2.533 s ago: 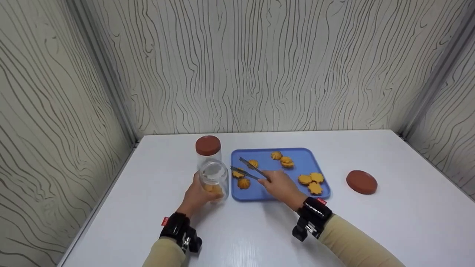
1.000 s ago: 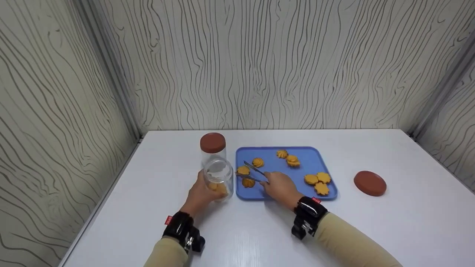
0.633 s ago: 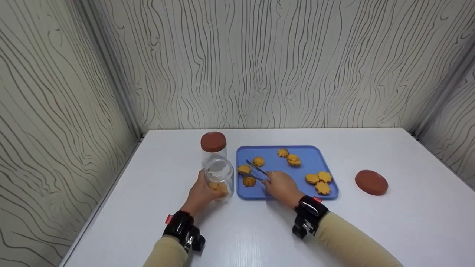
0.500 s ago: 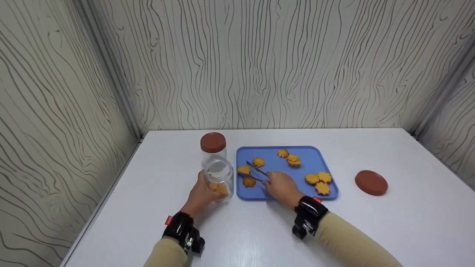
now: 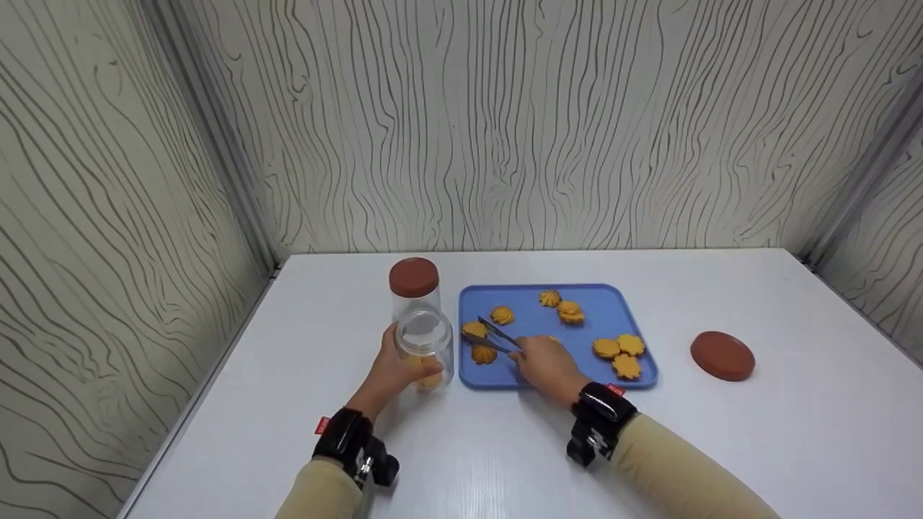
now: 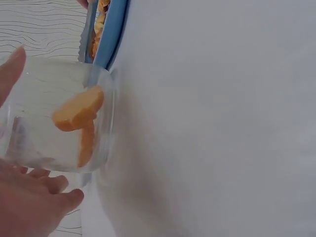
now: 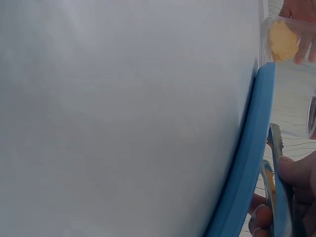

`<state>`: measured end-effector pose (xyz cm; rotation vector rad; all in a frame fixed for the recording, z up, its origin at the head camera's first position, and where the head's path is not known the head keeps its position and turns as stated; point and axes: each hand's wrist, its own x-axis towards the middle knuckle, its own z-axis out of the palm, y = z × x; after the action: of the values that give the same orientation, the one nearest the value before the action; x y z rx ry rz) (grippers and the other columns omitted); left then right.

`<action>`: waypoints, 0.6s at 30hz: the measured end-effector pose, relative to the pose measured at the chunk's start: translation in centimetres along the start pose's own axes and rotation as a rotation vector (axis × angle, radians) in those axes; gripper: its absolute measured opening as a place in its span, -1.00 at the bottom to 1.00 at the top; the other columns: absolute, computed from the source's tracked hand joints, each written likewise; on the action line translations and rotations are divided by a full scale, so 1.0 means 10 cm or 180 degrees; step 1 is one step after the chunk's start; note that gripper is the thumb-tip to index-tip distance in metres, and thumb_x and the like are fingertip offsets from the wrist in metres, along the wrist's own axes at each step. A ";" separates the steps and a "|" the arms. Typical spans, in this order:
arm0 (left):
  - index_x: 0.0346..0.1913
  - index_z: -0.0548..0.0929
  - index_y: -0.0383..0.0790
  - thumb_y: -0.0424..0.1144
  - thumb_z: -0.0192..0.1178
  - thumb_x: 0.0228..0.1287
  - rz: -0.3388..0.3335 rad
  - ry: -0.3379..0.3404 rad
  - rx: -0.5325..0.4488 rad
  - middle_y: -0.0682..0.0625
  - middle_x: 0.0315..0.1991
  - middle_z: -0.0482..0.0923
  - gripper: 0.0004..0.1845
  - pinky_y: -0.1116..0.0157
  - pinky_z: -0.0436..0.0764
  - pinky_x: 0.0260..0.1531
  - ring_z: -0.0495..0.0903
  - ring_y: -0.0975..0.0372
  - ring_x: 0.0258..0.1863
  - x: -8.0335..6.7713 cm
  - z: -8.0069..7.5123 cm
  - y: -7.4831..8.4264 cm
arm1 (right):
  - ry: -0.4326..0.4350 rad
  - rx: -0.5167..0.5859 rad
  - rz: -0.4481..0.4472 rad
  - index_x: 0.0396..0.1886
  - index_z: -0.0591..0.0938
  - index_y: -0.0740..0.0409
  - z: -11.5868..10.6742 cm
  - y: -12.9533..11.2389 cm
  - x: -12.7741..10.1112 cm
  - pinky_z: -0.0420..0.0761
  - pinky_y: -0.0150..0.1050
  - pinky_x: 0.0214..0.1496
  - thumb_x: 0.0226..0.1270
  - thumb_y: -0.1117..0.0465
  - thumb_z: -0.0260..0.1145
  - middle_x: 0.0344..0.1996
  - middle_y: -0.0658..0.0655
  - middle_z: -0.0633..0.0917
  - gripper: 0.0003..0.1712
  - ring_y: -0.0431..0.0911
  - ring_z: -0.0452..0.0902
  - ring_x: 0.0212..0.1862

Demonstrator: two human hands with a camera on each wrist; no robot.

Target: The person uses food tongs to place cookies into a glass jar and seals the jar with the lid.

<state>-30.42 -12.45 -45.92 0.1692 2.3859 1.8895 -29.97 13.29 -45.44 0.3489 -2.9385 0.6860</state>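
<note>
My left hand (image 5: 393, 373) holds a clear jar (image 5: 425, 331) at its side, thumb across the front. A few cookies (image 6: 79, 108) lie in the jar's bottom. My right hand (image 5: 549, 366) grips metal tongs (image 5: 501, 331) over the left side of a blue tray (image 5: 533, 378). The tongs' two arms are spread, their tips around a flower-shaped cookie (image 5: 473, 330). Just in front of it lies a ridged cookie (image 5: 483, 355), partly under the lower arm, and a swirled cookie (image 5: 502, 314) sits behind the upper arm.
Behind the held jar stands a second clear jar with a red-brown lid (image 5: 414, 277). A loose red-brown lid (image 5: 722, 355) lies right of the tray. More cookies (image 5: 570, 312) sit at the tray's back, with others (image 5: 626, 366) at its right. Patterned walls enclose the white table.
The tongs have come in from beyond the left cookie to sit around it, and their tips have drawn closer. My left thumb has shifted on the jar, and the cookies inside show at a different angle.
</note>
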 end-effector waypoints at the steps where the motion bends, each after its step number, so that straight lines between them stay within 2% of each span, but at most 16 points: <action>1: 0.48 -0.08 -0.34 -0.28 0.49 0.00 0.0033 -0.0011 -0.0035 -0.34 0.39 0.15 0.12 -0.14 0.07 0.35 0.14 -0.14 0.38 0.01 0.00 0.00 | 0.0007 0.0013 -0.0016 -0.42 0.63 0.24 0.01 0.01 0.00 0.55 -0.09 -0.37 0.38 0.24 0.26 -0.61 0.04 0.56 -0.81 -0.07 0.47 -0.49; 10: 0.48 -0.04 -0.29 -0.26 0.52 -0.06 0.0113 0.0035 -0.0024 -0.31 0.39 0.18 0.13 -0.18 0.10 0.32 0.17 -0.14 0.37 0.03 0.01 -0.01 | 0.0089 0.0080 -0.0070 -0.44 0.61 0.24 0.01 0.07 -0.02 0.55 -0.08 -0.37 0.38 0.27 0.24 -0.60 0.06 0.57 -0.81 -0.06 0.46 -0.49; 18: 0.46 0.04 -0.31 -0.31 0.51 -0.07 0.0150 -0.0030 0.0003 -0.31 0.35 0.25 0.07 -0.15 0.17 0.29 0.24 -0.13 0.32 0.08 -0.02 0.03 | 0.0102 0.0096 -0.0016 -0.46 0.59 0.21 -0.08 0.07 -0.03 0.57 -0.09 -0.37 0.38 0.26 0.24 -0.60 0.05 0.55 -0.80 -0.07 0.44 -0.50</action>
<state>-31.23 -12.50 -45.57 0.2361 2.3974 1.9031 -29.80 14.27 -45.10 0.3449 -2.8990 0.7288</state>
